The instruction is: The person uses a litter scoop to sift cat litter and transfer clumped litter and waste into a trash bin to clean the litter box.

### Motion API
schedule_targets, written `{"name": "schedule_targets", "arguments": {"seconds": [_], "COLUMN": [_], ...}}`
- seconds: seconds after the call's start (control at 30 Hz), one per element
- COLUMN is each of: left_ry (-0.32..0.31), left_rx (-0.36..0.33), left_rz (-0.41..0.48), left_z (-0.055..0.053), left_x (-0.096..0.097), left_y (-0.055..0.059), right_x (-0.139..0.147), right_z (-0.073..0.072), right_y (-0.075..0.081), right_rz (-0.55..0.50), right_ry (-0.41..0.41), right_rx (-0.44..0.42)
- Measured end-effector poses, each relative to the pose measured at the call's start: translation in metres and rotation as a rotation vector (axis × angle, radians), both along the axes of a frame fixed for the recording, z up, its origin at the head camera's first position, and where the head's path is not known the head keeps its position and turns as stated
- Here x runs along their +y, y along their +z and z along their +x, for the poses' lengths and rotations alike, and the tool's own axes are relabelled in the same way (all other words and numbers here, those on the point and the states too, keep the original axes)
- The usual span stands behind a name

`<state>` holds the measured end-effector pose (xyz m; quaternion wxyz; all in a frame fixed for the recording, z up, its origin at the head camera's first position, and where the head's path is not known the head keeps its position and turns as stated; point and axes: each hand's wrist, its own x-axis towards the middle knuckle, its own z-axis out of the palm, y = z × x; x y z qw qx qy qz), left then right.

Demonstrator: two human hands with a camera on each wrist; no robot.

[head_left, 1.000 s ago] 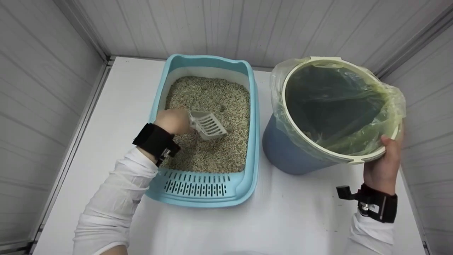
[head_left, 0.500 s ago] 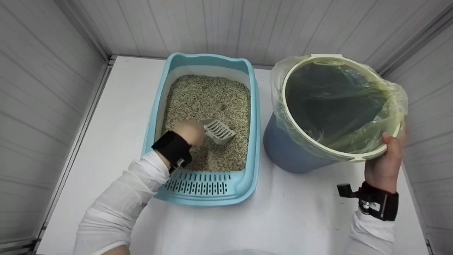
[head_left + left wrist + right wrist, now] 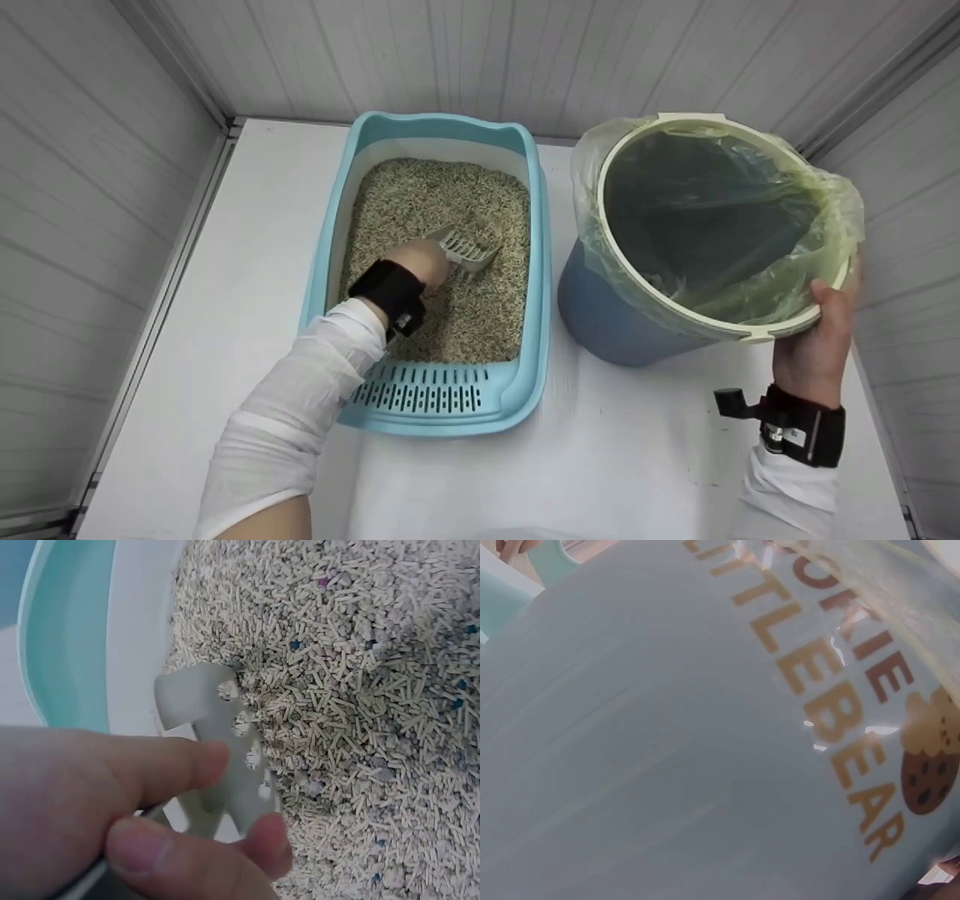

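My left hand point(image 3: 420, 264) grips the handle of a grey slotted litter scoop point(image 3: 466, 251) inside a blue litter box point(image 3: 537, 315). In the left wrist view the fingers curl round the handle, and the blade of the scoop point(image 3: 202, 701) is partly sunk in pale pellet litter point(image 3: 360, 720). On the right, my right hand point(image 3: 817, 345) holds the rim of a blue trash bin point(image 3: 622, 322), thumb over the edge and the other fingers mostly hidden behind. The bin leans to one side. A translucent yellowish bag point(image 3: 836, 217) lines it and folds over the rim.
Both containers stand on a white table point(image 3: 487, 487) against grey panel walls point(image 3: 390, 60). A slotted step point(image 3: 420, 394) forms the near end of the litter box. Printed lettering shows on the bin's side point(image 3: 810, 682) in the right wrist view.
My left hand has moved right across the litter with the scoop, lately a little away from me, and the blade is now lower in the litter. The right hand and bin have barely moved.
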<state>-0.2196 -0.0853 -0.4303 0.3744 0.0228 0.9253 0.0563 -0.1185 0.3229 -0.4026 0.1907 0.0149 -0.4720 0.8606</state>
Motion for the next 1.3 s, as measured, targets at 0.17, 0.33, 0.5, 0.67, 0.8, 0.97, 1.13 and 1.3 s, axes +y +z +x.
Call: {"name": "schedule_targets", "arguments": {"seconds": [0.17,0.33,0.5,0.67,0.8,0.97,1.13,1.3], "left_ry": [0.087,0.158,0.158,0.201,0.221,0.224,0.223,0.219], "left_rx": [0.105,0.243,0.381,0.502,0.592,0.653,0.725,0.8], "left_rz": [0.065,0.141,0.158,0.19,0.219,0.246,0.329,0.301], "left_z": [-0.008,-0.015,-0.023,-0.028,-0.029,-0.026,-0.02,-0.014], "left_x": [0.003,0.002,-0.001,-0.007,-0.012,-0.018,-0.025,-0.031], "left_y": [-0.013,-0.032,-0.049,-0.059,-0.059,-0.059,-0.056,-0.046], "right_x": [-0.001,-0.002,-0.002,-0.002,-0.002,-0.002,0.0,0.001], "right_z": [0.0,-0.001,-0.001,-0.001,-0.001,-0.002,-0.002,-0.001], "right_y": [0.001,0.001,0.001,0.002,0.002,0.001,0.001,0.002], "right_rz": [-0.003,-0.018,-0.016,-0.018,-0.01,0.004,-0.004,-0.013], "right_ry": [0.004,0.01,0.006,0.008,0.002,0.002,-0.002,-0.006], "right_rx": [0.007,0.021,0.027,0.019,0.024,0.042,0.021,0.009]}}
